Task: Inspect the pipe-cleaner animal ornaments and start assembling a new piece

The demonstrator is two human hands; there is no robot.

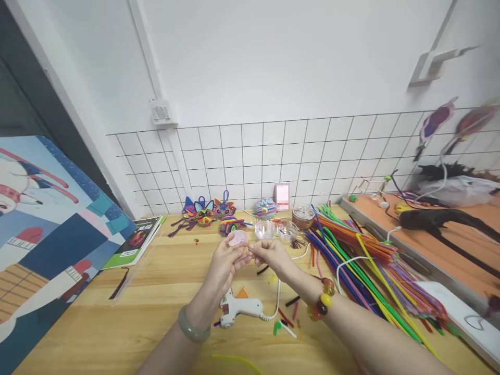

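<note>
My left hand (225, 263) is raised above the wooden table (164, 291) with its fingers closed around a small pale pink round piece (238, 238). My right hand (270, 255) meets it fingertip to fingertip in a pinch; what it pinches is too small to make out. A green bangle is on my left wrist, and a bracelet of large amber and yellow beads is on my right wrist. Directly under my hands lies a white glue gun (239, 307) with its white cord. Two clear plastic half-shells (265, 229) (287, 230) sit just beyond my hands.
A big pile of coloured pipe cleaners (367, 255) covers the right of the table. Colourful pipe-cleaner masks (205, 212) and a striped ball (265, 208) stand by the wire-grid wall. A book (136, 239) and a painted board (42, 229) are at left. Short pipe-cleaner scraps (287, 317) lie near the glue gun.
</note>
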